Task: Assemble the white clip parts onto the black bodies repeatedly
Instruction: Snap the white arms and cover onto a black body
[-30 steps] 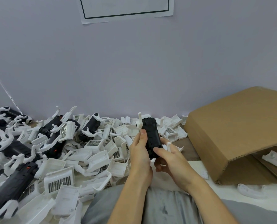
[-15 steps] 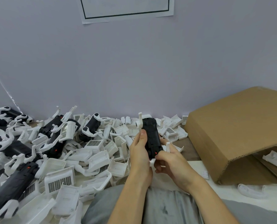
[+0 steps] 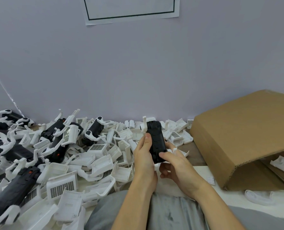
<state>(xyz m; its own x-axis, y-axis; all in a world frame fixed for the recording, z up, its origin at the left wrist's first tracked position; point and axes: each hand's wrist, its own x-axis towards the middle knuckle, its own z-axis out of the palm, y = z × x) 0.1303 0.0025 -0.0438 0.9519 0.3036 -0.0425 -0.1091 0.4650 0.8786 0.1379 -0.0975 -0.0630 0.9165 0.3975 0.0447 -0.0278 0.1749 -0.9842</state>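
Centre frame: left hand (image 3: pixel 144 156) grips black body (image 3: pixel 156 143) | right hand (image 3: pixel 174 165) pinches its lower end | white clip (image 3: pixel 144 124) at top

Both the left hand (image 3: pixel 143 156) and right hand (image 3: pixel 176 161) grip an upright black body (image 3: pixel 156 143) above scattered white clip parts (image 3: pixel 95 161).

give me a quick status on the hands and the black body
Left hand and right hand both grip the black body, upright. White clip on its top end. Nothing in the way.
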